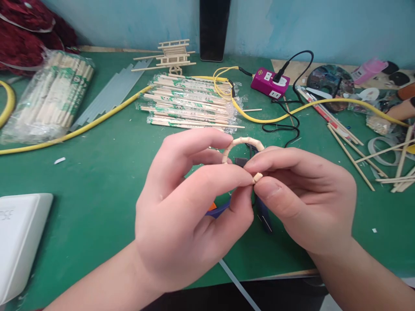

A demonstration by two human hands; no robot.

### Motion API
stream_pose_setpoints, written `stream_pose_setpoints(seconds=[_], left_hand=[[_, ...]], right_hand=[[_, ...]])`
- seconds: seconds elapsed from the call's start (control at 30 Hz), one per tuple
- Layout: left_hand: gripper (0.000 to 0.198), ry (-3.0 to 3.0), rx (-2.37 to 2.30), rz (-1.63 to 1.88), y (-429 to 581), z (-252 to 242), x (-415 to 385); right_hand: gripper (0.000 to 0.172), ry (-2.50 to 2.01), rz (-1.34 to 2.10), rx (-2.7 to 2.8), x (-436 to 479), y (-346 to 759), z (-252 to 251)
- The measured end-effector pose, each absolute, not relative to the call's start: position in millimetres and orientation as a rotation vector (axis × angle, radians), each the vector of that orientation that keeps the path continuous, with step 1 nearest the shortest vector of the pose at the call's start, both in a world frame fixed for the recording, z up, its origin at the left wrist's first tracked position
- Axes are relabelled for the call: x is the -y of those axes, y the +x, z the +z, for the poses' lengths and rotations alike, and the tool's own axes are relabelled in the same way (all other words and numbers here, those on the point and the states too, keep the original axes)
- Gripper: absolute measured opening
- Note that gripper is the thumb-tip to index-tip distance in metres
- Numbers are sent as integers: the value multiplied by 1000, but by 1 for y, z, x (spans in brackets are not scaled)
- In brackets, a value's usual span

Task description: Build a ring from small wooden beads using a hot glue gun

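Hands [191,207] pinch a wooden ring [243,140]; clear bag [23,117] holds sticks [61,90].

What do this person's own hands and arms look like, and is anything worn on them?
The left hand and right hand are human hands, without gloves or visible rings. The left forearm and right forearm show bare, without watches or cables.
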State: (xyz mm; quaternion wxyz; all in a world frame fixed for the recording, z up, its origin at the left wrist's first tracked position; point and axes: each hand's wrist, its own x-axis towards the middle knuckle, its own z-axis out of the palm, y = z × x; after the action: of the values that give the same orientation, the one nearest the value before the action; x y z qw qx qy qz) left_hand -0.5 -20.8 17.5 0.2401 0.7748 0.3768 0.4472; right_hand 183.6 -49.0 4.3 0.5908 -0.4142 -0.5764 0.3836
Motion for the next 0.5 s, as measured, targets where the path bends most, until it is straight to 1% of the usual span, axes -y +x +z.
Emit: stream_pose_setpoints(seconds=[0.2, 0.33, 0.5], left_hand=[[22, 2123, -1036, 1243, -2, 16, 21], [20, 2127, -1016, 1229, 0, 13, 21], [21, 2146, -953, 1292, 1, 10, 20]], right_hand=[[20, -964, 889, 1354, 48, 182, 5], [22, -971, 853, 1365, 48, 182, 4], [16, -984, 808, 1361, 48, 182, 3]])
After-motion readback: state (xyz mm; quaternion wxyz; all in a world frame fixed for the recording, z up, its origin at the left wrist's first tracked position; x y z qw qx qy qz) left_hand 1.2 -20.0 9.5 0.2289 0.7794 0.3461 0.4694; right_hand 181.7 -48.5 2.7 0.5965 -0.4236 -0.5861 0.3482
